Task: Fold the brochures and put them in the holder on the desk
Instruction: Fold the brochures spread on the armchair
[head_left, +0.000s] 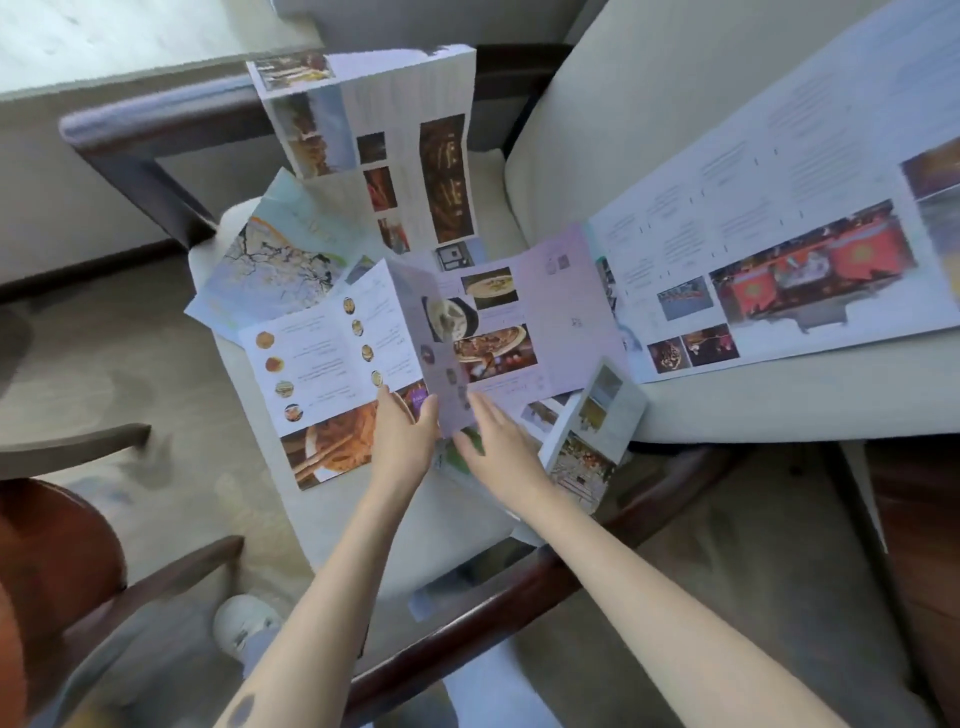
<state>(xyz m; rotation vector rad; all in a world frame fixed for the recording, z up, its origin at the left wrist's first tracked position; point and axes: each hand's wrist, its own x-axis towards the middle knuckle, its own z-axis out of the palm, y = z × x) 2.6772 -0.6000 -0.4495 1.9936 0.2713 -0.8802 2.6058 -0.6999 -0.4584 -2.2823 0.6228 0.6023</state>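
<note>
The left grip (402, 434) pinches the near end of the brochure's (322, 358) raised crease, which runs from 6 toward 12 o'clock on the chair seat (415, 530), while the right grip (488, 434), flat and empty, lies just at the crease's 3 o'clock side.

The left hand (402, 441) pinches the half-open food brochure (322, 358); right hand (496, 447) touches it, fingers (482, 410) straight.
</note>
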